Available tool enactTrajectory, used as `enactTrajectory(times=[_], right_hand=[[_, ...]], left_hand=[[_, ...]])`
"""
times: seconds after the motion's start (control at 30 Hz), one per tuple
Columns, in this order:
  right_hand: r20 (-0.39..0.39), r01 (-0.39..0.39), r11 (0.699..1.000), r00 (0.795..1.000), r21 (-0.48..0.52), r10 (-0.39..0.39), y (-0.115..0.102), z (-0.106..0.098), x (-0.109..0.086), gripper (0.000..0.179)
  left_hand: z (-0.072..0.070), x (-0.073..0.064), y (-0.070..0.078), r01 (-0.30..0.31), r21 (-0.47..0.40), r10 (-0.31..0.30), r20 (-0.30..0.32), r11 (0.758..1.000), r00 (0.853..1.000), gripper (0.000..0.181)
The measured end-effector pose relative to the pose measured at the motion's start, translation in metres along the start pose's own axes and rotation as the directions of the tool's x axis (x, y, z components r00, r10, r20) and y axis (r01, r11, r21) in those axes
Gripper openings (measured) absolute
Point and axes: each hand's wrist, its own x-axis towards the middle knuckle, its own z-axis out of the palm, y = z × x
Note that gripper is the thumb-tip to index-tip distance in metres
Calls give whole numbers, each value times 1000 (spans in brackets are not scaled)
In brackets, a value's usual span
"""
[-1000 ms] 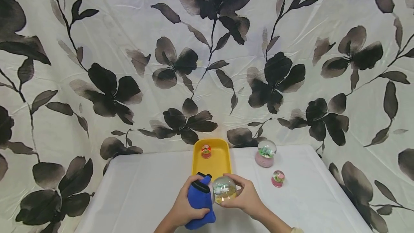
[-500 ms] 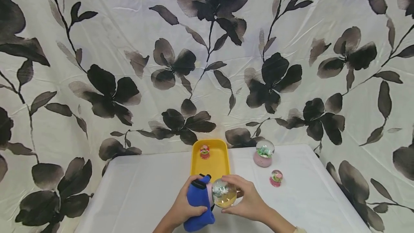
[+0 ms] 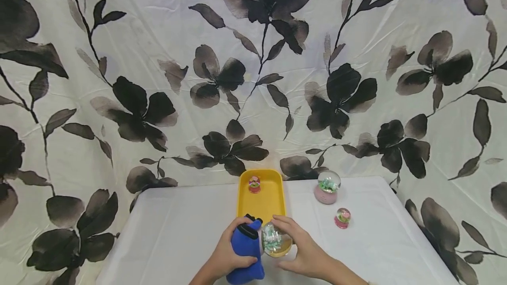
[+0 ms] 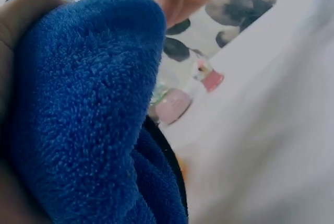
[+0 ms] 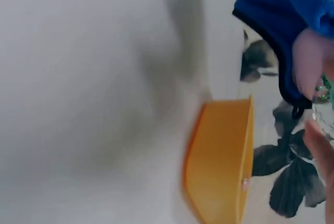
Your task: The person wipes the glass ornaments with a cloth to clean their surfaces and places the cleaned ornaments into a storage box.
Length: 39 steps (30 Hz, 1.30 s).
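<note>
My left hand (image 3: 225,254) grips a blue terry cloth (image 3: 246,252) with black edging, bunched around the pink base of a snow globe (image 3: 275,242). The globe is tipped sideways, its clear dome facing right, with pale green bits and a golden tint inside. My right hand (image 3: 306,250) curves its fingers and thumb around the dome. In the right wrist view the pink base (image 5: 308,59) shows inside the cloth, and the dome is cut off at the frame edge. The cloth (image 4: 88,104) fills much of the left wrist view and hides most of the globe there.
Behind the hands lies a yellow tray (image 3: 261,206) with a small red-based snow globe (image 3: 255,184) inside. To its right stand a larger pink-based snow globe (image 3: 326,193) and a small pink one (image 3: 342,219) on the white table (image 3: 178,228). A floral curtain (image 3: 253,113) hangs behind.
Both hands stay close together before the tray. The dome has turned a little in the right hand, and the right thumb has shifted lower along it. The head view sways slightly.
</note>
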Motion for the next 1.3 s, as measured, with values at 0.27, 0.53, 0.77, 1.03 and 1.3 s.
enactTrajectory(times=[0.27,0.53,0.77,1.03,1.3], right_hand=[[-90,-48,984,994,171,64,12,3,0,62],[3,-70,997,998,20,70,11,0,0,83],[-118,-79,989,988,128,95,16,7,-2,68],[-10,-209,970,977,125,212,9,3,-6,80],[-91,-53,993,994,108,63,16,2,-6,76]], left_hand=[[6,0,-5,-36,-10,36,93,999,995,78],[4,5,-14,-43,-52,43,8,998,999,76],[8,5,-14,-21,-47,22,30,999,999,79],[8,5,-19,-21,-64,21,2,998,1000,78],[8,5,-21,-35,-74,35,5,997,999,78]])
